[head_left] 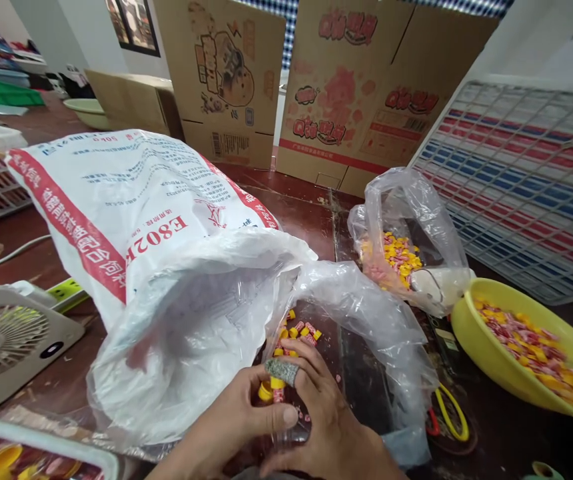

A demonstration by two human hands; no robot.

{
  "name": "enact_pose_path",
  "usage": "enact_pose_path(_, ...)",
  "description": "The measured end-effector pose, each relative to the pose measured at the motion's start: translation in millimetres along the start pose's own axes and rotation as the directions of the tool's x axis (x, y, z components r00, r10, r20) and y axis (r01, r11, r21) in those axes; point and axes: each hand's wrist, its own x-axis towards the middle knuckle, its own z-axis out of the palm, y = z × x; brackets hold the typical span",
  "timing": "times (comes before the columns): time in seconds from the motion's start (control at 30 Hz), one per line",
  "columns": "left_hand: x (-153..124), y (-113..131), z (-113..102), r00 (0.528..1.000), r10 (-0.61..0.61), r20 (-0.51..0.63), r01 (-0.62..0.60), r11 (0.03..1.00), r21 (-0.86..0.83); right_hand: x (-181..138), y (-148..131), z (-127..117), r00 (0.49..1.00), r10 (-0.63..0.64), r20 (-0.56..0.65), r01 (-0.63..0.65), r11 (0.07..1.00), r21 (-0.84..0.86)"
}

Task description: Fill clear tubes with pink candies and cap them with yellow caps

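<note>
Both hands meet at the bottom centre, over the dark table. My left hand (226, 427) is curled, its thumb stretched toward the right hand, and its fingertips pinch small yellow and red pieces (270, 392). My right hand (321, 420) lies beside it with a grey fingertip cover (281, 371) on one finger, touching the same pieces. Just beyond the fingers, more small yellow and red pieces (296, 331) lie on a clear plastic bag (366, 313). A large white woven sack (131, 220) with red print lies open to the left.
A yellow bowl (471, 333) of pieces sits at right, and a clear bag of pieces (396, 257) behind it. A gridded tray (526, 180) leans at the back right. Cardboard boxes (356, 93) stand behind. A small fan (6, 340) is at left. Yellow-handled scissors (449, 417) lie nearby.
</note>
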Motion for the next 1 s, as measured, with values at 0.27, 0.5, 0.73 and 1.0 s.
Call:
enact_pose_path(0.27, 46.3, 57.7, -89.7, 0.816, 0.443, -0.373, 0.270, 0.278, 0.922, -20.5, 53.7, -12.2, 0.907, 0.417, -0.063, -0.422, 0.894, -0.151)
enact_pose_path(0.5, 85.5, 37.2, -120.1, 0.824, 0.451, -0.343, 0.365, 0.042, 0.930, -20.0, 43.0, 40.5, 0.920, 0.351, 0.172, -0.279, 0.898, -0.341)
enact_pose_path(0.73, 50.9, 33.4, -125.7, 0.840, 0.403, -0.364, 0.323, 0.168, 0.931, -0.9, 41.8, 50.3, 0.865, 0.395, 0.310, -0.202, 0.839, -0.505)
enact_pose_path(1.0, -27.6, 16.3, -97.5, 0.927, 0.220, -0.302, 0.014, 0.787, 0.617, 1.0, 46.6, 33.0, 0.948, 0.278, 0.158, -0.240, 0.945, -0.223)
